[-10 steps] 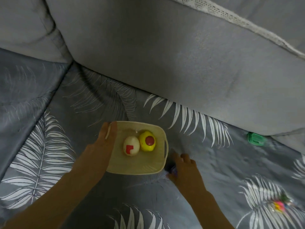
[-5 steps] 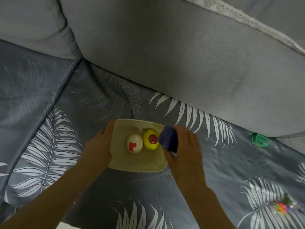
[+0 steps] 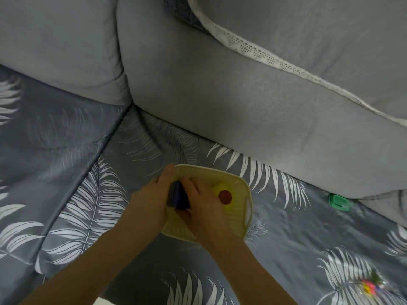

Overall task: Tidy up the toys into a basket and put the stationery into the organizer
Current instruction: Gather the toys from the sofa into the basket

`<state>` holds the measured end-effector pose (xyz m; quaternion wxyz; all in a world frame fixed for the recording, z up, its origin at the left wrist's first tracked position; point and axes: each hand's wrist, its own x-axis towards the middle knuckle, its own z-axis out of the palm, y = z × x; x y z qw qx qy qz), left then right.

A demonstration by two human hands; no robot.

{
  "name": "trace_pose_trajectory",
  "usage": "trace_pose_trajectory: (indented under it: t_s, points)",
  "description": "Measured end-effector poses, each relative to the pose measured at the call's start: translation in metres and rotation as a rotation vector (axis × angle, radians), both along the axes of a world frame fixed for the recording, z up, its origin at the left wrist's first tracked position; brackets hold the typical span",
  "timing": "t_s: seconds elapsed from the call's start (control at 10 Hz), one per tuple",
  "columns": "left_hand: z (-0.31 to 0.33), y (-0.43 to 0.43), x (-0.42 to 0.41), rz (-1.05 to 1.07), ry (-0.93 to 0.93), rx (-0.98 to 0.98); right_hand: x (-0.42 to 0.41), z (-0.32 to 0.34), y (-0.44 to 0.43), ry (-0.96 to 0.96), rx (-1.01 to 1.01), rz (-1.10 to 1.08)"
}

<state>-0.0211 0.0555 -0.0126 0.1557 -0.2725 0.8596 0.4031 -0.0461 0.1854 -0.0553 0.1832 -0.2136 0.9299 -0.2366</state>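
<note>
A cream basket sits on the grey leaf-print sofa seat. Inside it lies a yellow ball with a red spot; the white ball is hidden under my hands. My right hand reaches over the basket and grips a dark blue toy block at the basket's left side. My left hand holds the basket's left rim, its fingers beside the block.
Grey back cushions rise right behind the basket. A small green toy lies at the cushion's foot to the right. A small multicoloured item lies blurred at the lower right. The seat seam runs off to the left.
My right hand picked up the dark blue block from beside the basket's right edge and carried it across to the basket's left side. The white ball is now covered.
</note>
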Motion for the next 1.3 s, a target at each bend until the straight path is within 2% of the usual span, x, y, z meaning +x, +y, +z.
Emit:
trace_pose_trajectory:
  t_s: [0.1, 0.2, 0.3, 0.4, 0.5, 0.6, 0.7, 0.8, 0.9, 1.0, 1.1, 1.3]
  points:
    - [0.005, 0.006, 0.003, -0.065, 0.038, -0.006, 0.002, 0.003, 0.001, 0.133, 0.091, 0.078]
    - [0.035, 0.007, 0.003, -0.167, 0.005, -0.016, 0.003, 0.021, 0.001, 0.162, 0.176, 0.04]
    - [0.06, 0.011, 0.002, -0.41, 0.089, -0.122, 0.006, 0.053, 0.015, 0.178, 0.258, 0.025]
    - [0.096, 0.019, 0.004, -0.472, -0.013, -0.054, 0.016, 0.09, 0.031, 0.11, 0.436, 0.071]
    - [0.116, 0.04, 0.006, -0.571, -0.016, -0.135, 0.03, 0.132, 0.046, 0.08, 0.469, -0.021]
    - [0.158, 0.062, 0.018, -0.717, 0.023, -0.209, 0.051, 0.164, 0.068, 0.184, 0.405, -0.17]
    - [0.184, 0.081, 0.029, -0.807, 0.054, -0.19, 0.071, 0.179, 0.091, 0.259, 0.429, -0.202]
    - [0.212, 0.117, 0.042, -0.692, 0.004, -0.171, 0.1, 0.201, 0.125, 0.283, 0.404, -0.255]
    - [0.229, 0.152, 0.058, -0.891, 0.162, -0.208, 0.123, 0.221, 0.164, 0.298, 0.414, -0.285]
    - [0.236, 0.185, 0.07, -0.919, 0.238, -0.179, 0.143, 0.244, 0.204, 0.324, 0.411, -0.321]
    - [0.242, 0.244, 0.089, -0.922, 0.176, -0.139, 0.176, 0.269, 0.273, 0.388, 0.403, -0.354]
    - [0.251, 0.348, 0.125, -0.918, 0.167, -0.063, 0.218, 0.292, 0.412, 0.414, 0.544, -0.386]
